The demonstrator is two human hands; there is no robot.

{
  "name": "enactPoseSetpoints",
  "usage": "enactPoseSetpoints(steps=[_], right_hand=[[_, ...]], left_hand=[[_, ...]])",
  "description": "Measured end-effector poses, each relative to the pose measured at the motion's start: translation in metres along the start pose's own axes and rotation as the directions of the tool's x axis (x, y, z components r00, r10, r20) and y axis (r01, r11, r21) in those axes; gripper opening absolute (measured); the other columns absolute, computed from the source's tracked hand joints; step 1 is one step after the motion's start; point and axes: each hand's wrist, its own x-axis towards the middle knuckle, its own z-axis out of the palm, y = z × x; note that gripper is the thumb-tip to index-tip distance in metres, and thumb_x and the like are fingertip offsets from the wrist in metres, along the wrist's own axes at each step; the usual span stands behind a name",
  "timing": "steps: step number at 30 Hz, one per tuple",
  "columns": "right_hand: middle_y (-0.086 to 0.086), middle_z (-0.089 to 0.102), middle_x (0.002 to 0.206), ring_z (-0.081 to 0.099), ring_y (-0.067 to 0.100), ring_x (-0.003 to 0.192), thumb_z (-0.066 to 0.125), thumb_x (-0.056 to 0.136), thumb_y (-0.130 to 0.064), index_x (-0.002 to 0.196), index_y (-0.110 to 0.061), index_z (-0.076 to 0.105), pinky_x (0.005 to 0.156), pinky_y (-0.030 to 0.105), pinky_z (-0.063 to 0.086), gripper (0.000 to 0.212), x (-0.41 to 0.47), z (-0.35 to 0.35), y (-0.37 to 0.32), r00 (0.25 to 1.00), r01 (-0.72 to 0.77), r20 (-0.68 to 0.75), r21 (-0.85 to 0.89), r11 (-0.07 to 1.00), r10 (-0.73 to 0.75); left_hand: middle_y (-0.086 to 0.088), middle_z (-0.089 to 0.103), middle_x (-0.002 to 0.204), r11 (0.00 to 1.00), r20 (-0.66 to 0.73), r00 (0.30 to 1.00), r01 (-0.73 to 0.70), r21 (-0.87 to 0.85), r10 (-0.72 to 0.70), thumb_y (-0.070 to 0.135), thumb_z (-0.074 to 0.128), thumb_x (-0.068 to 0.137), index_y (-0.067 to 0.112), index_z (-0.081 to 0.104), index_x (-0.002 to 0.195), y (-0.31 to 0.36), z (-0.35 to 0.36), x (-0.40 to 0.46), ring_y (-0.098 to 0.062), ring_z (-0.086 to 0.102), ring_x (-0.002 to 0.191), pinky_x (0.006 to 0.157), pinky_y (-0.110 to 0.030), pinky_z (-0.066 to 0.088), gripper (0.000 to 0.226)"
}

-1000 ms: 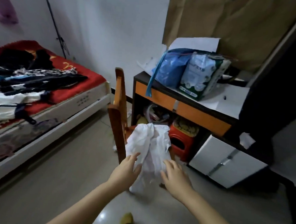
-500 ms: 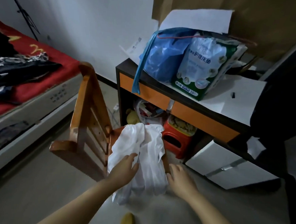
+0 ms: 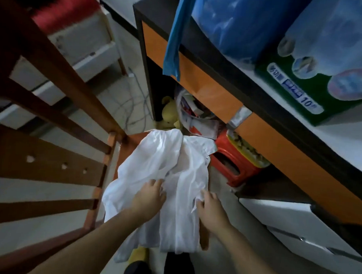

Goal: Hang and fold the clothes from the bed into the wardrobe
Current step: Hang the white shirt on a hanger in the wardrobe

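Left fingers: my left hand (image 3: pixel 149 198) lies on the crumpled white thin-fabric garment (image 3: pixel 169 178), fingers close together and bent slightly into the cloth; whether they pinch a fold I cannot tell.
Right fingers: my right hand (image 3: pixel 211 207) sits at the garment's right edge, with thumb and fingers curled round a small bunch of white fabric.
Task item: the garment is spread over the seat of the brown wooden slat-backed chair (image 3: pixel 48 161), its lower part hanging off the front edge toward the floor, well away from any wardrobe, which is not in view.
Beside the chair: a red plastic stool (image 3: pixel 235 167) stands just right of the garment, tucked under the orange-fronted dark-topped desk (image 3: pixel 209 90); a yellow soft toy (image 3: pixel 169 113) and loose papers fill the space below it.
On the desk: a blue plastic bag (image 3: pixel 234 20) and a green-and-white packaged product (image 3: pixel 326 71).
Far left: the corner of the red-covered bed (image 3: pixel 67 7), where the other clothes presumably wait.
Step, as judged: smoothing or gathering the garment for folding.
Risk 1: the overhanging cloth may slide off and touch the floor if I lift only the right edge.
Risk 2: thin fabric may catch on the seat corner or slats, causing a pull.
Risk 3: uneven grip may leave the fold skewed.
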Motion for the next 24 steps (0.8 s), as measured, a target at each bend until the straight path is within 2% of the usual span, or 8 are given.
enactPoseSetpoints(steps=[6, 9, 13, 16, 18, 20, 22, 24], right_hand=[[0.013, 0.032, 0.149, 0.035, 0.03, 0.134, 0.051, 0.097, -0.032, 0.148, -0.012, 0.026, 0.099, 0.037, 0.038, 0.06, 0.13, 0.016, -0.001, 0.975, -0.032, -0.214, 0.118, 0.992, 0.057], [0.016, 0.036, 0.146, 0.035, 0.034, 0.132, 0.06, 0.09, -0.04, 0.148, -0.011, 0.026, 0.099, 0.04, 0.037, 0.073, 0.159, 0.034, -0.005, 0.944, -0.113, -0.287, 0.18, 0.977, 0.161], [0.007, 0.045, 0.137, 0.049, 0.031, 0.12, 0.058, 0.084, -0.028, 0.137, -0.017, 0.041, 0.094, 0.037, 0.044, 0.057, 0.193, 0.044, -0.003, 0.946, -0.151, -0.242, 0.262, 0.953, 0.216], [-0.006, 0.058, 0.084, 0.055, 0.026, 0.088, 0.045, 0.089, -0.023, 0.087, -0.024, 0.061, 0.064, 0.027, 0.044, 0.017, 0.195, 0.04, -0.011, 0.96, -0.188, -0.103, 0.455, 0.87, 0.261], [-0.01, 0.051, 0.067, 0.05, 0.021, 0.075, 0.043, 0.089, -0.023, 0.066, -0.024, 0.054, 0.059, 0.025, 0.037, 0.026, 0.181, 0.036, -0.017, 0.968, -0.136, -0.104, 0.549, 0.825, 0.229], [-0.008, 0.06, 0.073, 0.055, 0.018, 0.075, 0.045, 0.088, -0.023, 0.071, -0.024, 0.062, 0.069, 0.03, 0.042, 0.023, 0.159, 0.026, -0.025, 0.976, -0.108, -0.077, 0.644, 0.757, 0.204], [-0.006, 0.065, 0.079, 0.059, 0.017, 0.077, 0.046, 0.089, -0.021, 0.078, -0.025, 0.066, 0.073, 0.031, 0.046, 0.023, 0.14, 0.02, -0.023, 0.975, -0.119, -0.045, 0.721, 0.683, 0.217], [-0.014, 0.059, 0.066, 0.054, 0.01, 0.064, 0.044, 0.091, -0.018, 0.063, -0.031, 0.062, 0.061, 0.026, 0.045, 0.035, 0.115, 0.004, -0.032, 0.979, -0.113, -0.026, 0.751, 0.651, 0.2]], left_hand=[[-0.006, -0.011, 0.16, 0.929, -0.093, 0.984, 0.174, 0.326, -0.151, 0.047, 0.037, 0.098, 0.025, -0.006, 0.152, -0.007, 0.043, 0.097, -0.027, -0.008, 0.147, 0.118, -0.05, 0.004, 0.072], [-0.007, -0.023, 0.157, 0.928, -0.046, 0.967, 0.252, 0.273, -0.249, 0.055, 0.042, 0.094, 0.03, -0.02, 0.148, -0.03, 0.053, 0.116, -0.029, -0.017, 0.146, 0.115, -0.058, 0.007, 0.086], [-0.011, 0.007, 0.157, 0.946, -0.053, 0.953, 0.302, 0.118, -0.298, 0.029, 0.053, 0.094, 0.036, -0.016, 0.148, -0.057, 0.052, 0.119, -0.033, 0.016, 0.143, 0.107, -0.048, 0.035, 0.088], [-0.009, 0.041, 0.146, 0.943, -0.142, 0.933, 0.318, -0.097, -0.33, 0.012, 0.04, 0.096, 0.021, 0.02, 0.151, -0.062, 0.032, 0.112, -0.028, 0.041, 0.132, 0.105, -0.038, 0.036, 0.059], [-0.007, 0.055, 0.134, 0.906, -0.241, 0.889, 0.322, -0.274, -0.389, 0.011, 0.042, 0.096, 0.016, 0.044, 0.14, -0.061, 0.02, 0.097, -0.028, 0.049, 0.125, 0.102, -0.039, 0.039, 0.045], [-0.002, 0.065, 0.115, 0.827, -0.29, 0.842, 0.278, -0.488, -0.454, 0.009, 0.043, 0.094, 0.02, 0.059, 0.124, -0.054, 0.002, 0.07, -0.026, 0.059, 0.109, 0.089, -0.038, 0.049, 0.036], [0.007, 0.068, 0.097, 0.742, -0.289, 0.813, 0.237, -0.627, -0.505, 0.008, 0.042, 0.094, 0.028, 0.064, 0.107, -0.051, -0.005, 0.046, -0.02, 0.063, 0.095, 0.075, -0.033, 0.052, 0.032], [0.003, 0.066, 0.091, 0.668, -0.287, 0.768, 0.234, -0.707, -0.573, 0.013, 0.04, 0.095, 0.026, 0.064, 0.1, -0.048, -0.023, 0.012, -0.02, 0.062, 0.09, 0.073, -0.033, 0.051, 0.028]])
